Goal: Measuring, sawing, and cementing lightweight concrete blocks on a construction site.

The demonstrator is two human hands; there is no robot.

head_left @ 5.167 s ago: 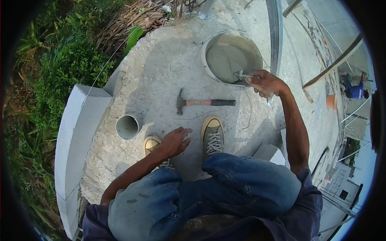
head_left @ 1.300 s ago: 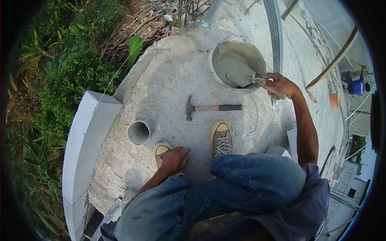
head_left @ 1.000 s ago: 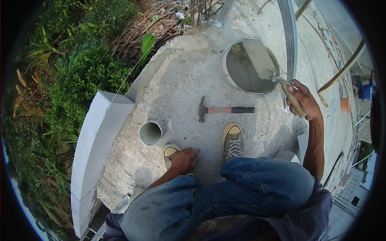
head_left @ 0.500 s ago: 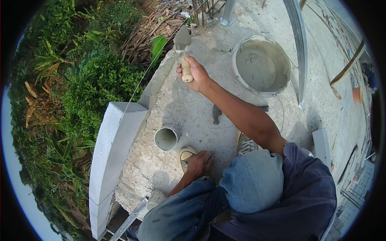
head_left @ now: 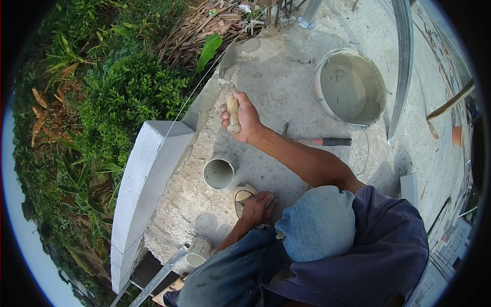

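Note:
My right hand (head_left: 244,116) grips the wooden handle of a trowel (head_left: 232,108) from above. The trowel's grey blade points away from me along the left edge of the concrete slab (head_left: 266,87), beside a strip of wet mortar (head_left: 204,97) and a taut string. My left hand (head_left: 258,209) hangs low by my shoe (head_left: 244,194), fingers loosely bent and holding nothing I can see. Left of that shoe stands a round pipe end (head_left: 219,174). Partly under my right forearm lies a hammer (head_left: 335,141) with a red and black handle.
A bucket (head_left: 319,84) of wet grey mortar stands at the far right, by a curved-looking metal channel (head_left: 402,66). Pale blocks (head_left: 148,169) line the left edge, with plants (head_left: 123,87) below. Nearer me are another pipe (head_left: 199,248) and a metal bar (head_left: 161,276).
My right hand has drawn the trowel a little nearer to me along the slab edge. The view has shifted, and more of the hammer shows. My left hand stays by the shoe.

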